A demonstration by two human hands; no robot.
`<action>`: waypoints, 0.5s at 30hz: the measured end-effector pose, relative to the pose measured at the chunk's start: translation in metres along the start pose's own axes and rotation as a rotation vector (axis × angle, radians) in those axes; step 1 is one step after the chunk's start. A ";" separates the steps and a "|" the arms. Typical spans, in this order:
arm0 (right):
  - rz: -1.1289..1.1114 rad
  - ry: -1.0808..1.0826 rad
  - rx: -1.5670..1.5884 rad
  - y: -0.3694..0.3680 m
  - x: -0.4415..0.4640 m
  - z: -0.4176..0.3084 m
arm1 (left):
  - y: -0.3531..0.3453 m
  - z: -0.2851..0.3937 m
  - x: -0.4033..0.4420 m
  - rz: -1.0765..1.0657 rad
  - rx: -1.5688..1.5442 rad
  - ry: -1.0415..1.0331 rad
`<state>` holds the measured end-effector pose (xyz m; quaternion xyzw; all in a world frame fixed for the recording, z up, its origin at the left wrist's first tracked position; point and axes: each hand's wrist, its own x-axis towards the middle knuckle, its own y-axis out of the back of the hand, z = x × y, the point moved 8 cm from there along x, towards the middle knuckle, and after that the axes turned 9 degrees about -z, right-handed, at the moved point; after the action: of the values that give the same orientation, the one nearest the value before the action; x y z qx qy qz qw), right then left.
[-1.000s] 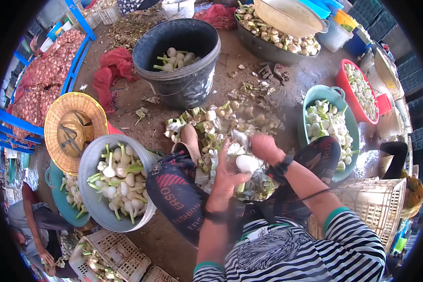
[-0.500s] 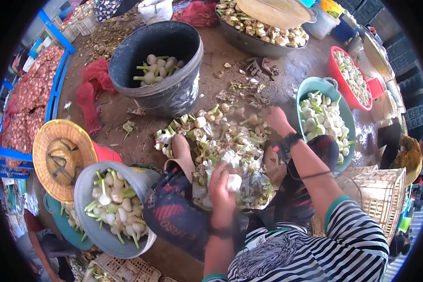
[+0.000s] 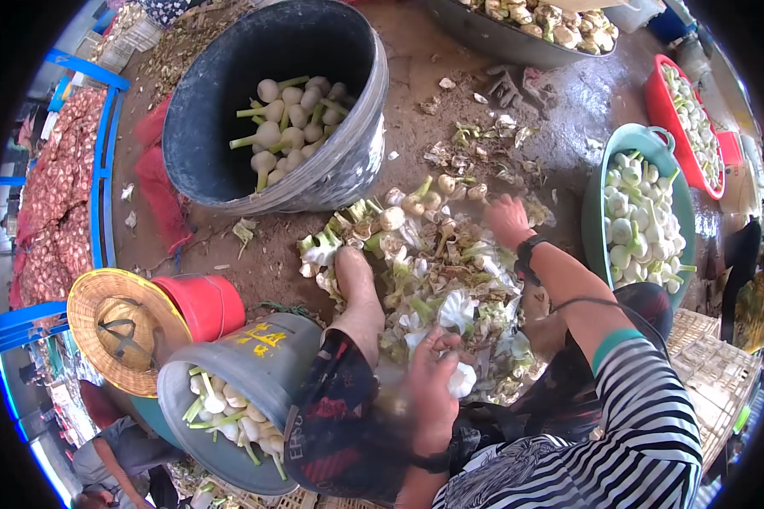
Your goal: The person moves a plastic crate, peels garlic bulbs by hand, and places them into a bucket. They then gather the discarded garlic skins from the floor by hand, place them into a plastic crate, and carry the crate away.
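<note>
My left hand (image 3: 434,399), smeared a little by motion, is closed around a peeled white garlic bulb (image 3: 461,380) above the heap of garlic skins (image 3: 437,293) between my feet. My right hand (image 3: 509,222) reaches to the far right side of that heap. Its fingers are apart and point down among the peelings, with nothing visible in them. Left of it, unpeeled garlic bulbs (image 3: 392,219) lie along the heap's far edge. The large dark bucket (image 3: 187,127) beyond holds trimmed bulbs with green stems.
A green basin (image 3: 596,212) and a red basin (image 3: 658,110), both with garlic, stand at right. At left are a tilted grey bucket (image 3: 272,348) of bulbs, a straw hat (image 3: 85,318) and a red bucket (image 3: 212,305). Another person (image 3: 115,458) is at lower left.
The view has shifted, so the dark bucket looks larger and nearer. My left hand still grips the white bulb. My right hand stays at the heap, its fingers now more spread.
</note>
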<state>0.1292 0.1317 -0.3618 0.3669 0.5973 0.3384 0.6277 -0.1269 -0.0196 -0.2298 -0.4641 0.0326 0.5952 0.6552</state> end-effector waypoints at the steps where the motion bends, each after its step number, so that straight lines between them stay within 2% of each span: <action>1: 0.028 -0.067 0.136 0.009 -0.002 0.006 | 0.002 -0.002 0.001 0.008 0.013 -0.020; 2: 0.058 -0.134 0.271 0.017 -0.006 0.012 | 0.003 -0.001 0.001 0.002 0.075 -0.044; 5: -0.146 -0.234 1.150 0.062 -0.053 -0.018 | -0.009 0.009 0.000 -0.018 0.180 -0.124; 7: -0.077 0.129 1.254 0.103 -0.092 -0.067 | -0.017 0.022 -0.005 0.003 0.156 -0.176; 9: -0.267 0.397 1.534 0.117 -0.137 -0.121 | -0.017 0.036 -0.010 -0.001 0.147 -0.342; 11: -0.324 0.420 1.626 0.112 -0.168 -0.150 | -0.002 0.028 -0.010 -0.054 0.269 -0.463; 12: -0.218 0.382 1.510 0.104 -0.172 -0.150 | -0.003 0.034 -0.018 -0.071 0.218 -0.559; 15: -0.075 0.343 1.630 0.116 -0.205 -0.161 | -0.003 0.043 -0.034 -0.004 0.271 -0.646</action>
<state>-0.0420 0.0221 -0.1615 0.6294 0.7544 -0.1699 0.0766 -0.1564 -0.0171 -0.1837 -0.1606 -0.0986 0.7003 0.6886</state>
